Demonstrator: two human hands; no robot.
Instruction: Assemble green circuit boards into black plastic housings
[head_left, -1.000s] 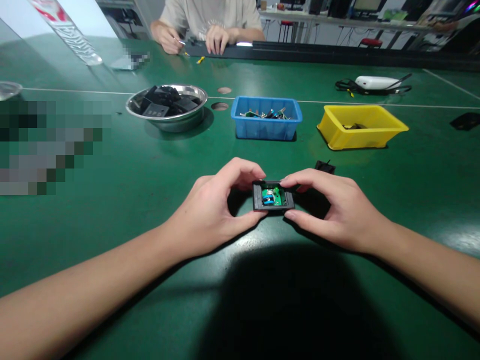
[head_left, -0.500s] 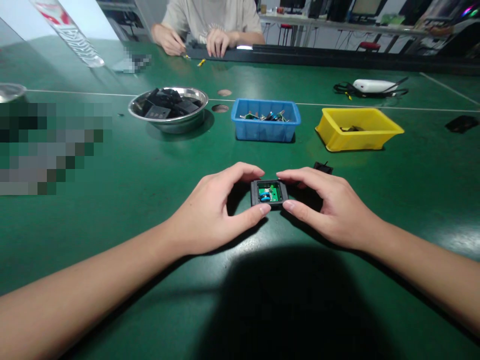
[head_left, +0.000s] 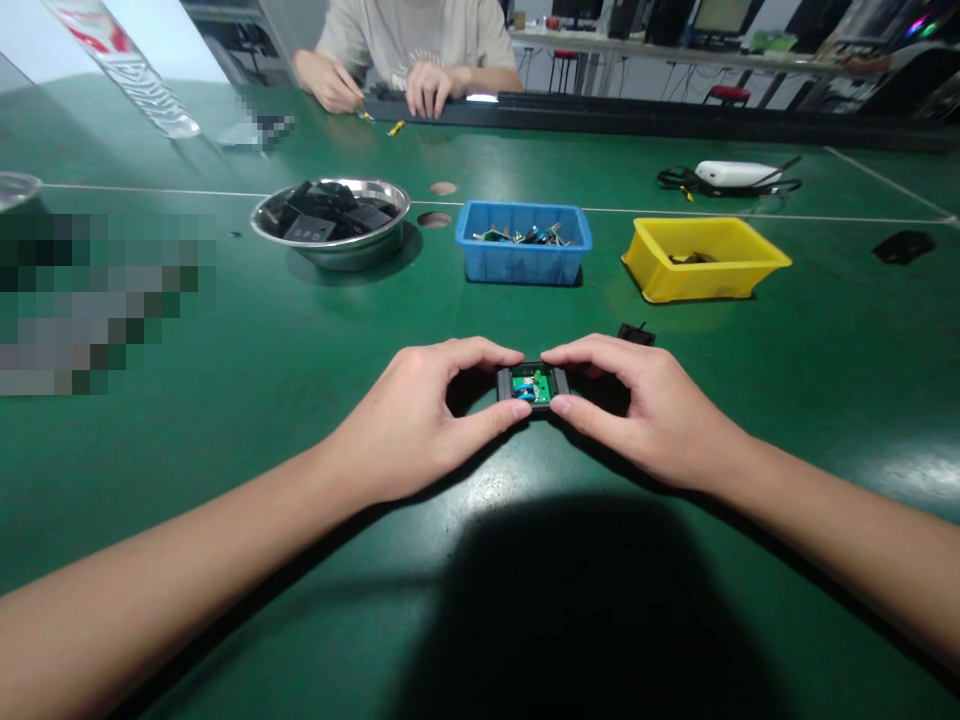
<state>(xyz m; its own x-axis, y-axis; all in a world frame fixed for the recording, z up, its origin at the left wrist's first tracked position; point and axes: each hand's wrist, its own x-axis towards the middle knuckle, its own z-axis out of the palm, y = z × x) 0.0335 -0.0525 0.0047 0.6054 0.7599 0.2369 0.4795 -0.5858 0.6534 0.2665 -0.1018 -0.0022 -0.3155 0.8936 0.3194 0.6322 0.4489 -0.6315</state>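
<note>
A small black plastic housing (head_left: 504, 386) sits between my two hands, low over the green table. Inside it shows a green circuit board (head_left: 541, 388) with a blue round part on it. My left hand (head_left: 427, 420) grips the housing's left side, thumb at the near edge and fingers at the far edge. On the opposite side my right hand (head_left: 637, 410) pinches it the same way. Behind my right hand lies a small black part (head_left: 637, 334), partly hidden by the fingers.
Beyond my hands stand a steel bowl (head_left: 352, 255) of black casings, a blue bin (head_left: 521, 266) of circuit boards and a yellow bin (head_left: 705, 280) with a few dark pieces. A white device (head_left: 739, 174) with black cable lies behind. Across the table a person (head_left: 427, 50) handles small parts.
My thumbs and fingers have closed in on the housing's near and far edges, the right thumb shifting left. The view has turned slightly. Both hands still hold the housing.
</note>
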